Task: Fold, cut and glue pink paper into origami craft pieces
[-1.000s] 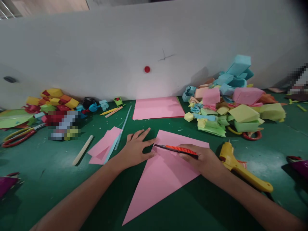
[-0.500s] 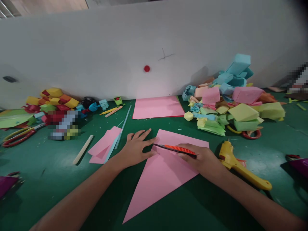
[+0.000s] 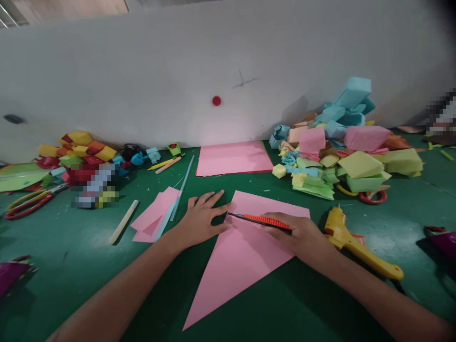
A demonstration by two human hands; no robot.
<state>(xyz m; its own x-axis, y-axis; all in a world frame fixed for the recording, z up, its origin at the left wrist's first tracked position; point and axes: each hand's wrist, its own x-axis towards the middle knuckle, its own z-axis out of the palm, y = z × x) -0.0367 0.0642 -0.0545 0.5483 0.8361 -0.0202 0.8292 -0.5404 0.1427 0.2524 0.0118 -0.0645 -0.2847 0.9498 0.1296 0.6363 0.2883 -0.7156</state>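
Note:
A folded pink sheet of paper (image 3: 245, 266) lies on the green table, one sharp corner pointing toward me. My left hand (image 3: 205, 218) is spread open at its upper left edge, with the thumb and index fingertips on the paper. Held in my right hand (image 3: 297, 235) is an orange and black utility knife (image 3: 269, 221). Its dark tip points left and meets the paper's left edge, between the thumb and index finger of my left hand. The fingers of my right hand are partly hidden by the knife and the hand itself.
Pink paper scraps (image 3: 156, 211), a light blue strip (image 3: 183, 185) and a pale stick (image 3: 124, 222) lie left. A yellow glue gun (image 3: 356, 244) rests right, below a heap of folded paper pieces (image 3: 359, 166). Stacked pink sheets (image 3: 233, 159) touch the wall. Scissors (image 3: 32, 199) lie far left.
Both hands, the knife and the pink paper stay practically in place. The whole view has shifted very slightly.

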